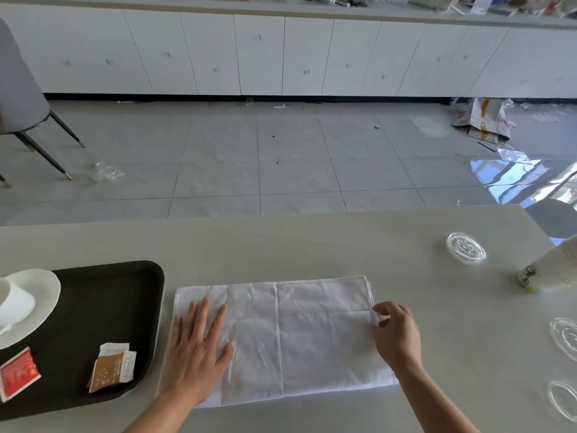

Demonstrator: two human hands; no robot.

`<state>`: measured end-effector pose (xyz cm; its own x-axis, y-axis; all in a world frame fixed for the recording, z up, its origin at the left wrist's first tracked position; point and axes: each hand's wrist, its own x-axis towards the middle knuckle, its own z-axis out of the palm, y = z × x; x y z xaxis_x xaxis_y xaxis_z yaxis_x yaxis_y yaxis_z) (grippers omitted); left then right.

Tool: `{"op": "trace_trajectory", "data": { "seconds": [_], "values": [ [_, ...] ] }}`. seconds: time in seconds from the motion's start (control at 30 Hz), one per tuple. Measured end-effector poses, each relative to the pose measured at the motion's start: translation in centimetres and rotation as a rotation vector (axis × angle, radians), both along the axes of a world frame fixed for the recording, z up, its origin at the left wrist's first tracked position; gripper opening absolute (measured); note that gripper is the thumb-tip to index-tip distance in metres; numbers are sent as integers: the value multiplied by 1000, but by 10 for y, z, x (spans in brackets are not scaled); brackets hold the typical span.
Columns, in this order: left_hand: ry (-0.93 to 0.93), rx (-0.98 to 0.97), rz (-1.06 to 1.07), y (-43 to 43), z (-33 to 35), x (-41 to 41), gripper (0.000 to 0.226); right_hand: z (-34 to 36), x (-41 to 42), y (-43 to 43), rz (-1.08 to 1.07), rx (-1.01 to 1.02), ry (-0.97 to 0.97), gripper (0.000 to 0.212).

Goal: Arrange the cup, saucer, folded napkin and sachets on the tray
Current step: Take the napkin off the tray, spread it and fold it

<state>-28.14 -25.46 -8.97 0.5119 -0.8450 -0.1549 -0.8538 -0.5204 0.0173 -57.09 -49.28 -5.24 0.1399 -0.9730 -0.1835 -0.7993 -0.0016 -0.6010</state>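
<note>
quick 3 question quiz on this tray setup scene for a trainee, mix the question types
1. True or false: the napkin already lies on the tray.
2. Which hand lies flat on the napkin? A) left hand B) right hand
3. Fill in: the cup stands on the ____, at the tray's left side.

Key
1. False: it lies spread on the table, right of the tray.
2. A: the right hand is pinching the napkin's right edge.
3. saucer; the red sachet and brown sachet lie nearer the person.
</note>
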Motion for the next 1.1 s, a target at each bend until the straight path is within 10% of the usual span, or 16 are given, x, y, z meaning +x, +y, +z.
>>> {"op": "trace_trajectory", "data": {
  "seconds": [0.27,0.7,1.1],
  "values": [
    [21,-9,8,-4,4,-11,72,-24,7,58,598,-405,336,62],
    [114,-63,182,25,31,-39,98,-42,-21,75,553,-274,515,79],
    [144,-193,630,75,38,-68,38,-27,27,137,859,-250,359,69]
  ]
}}
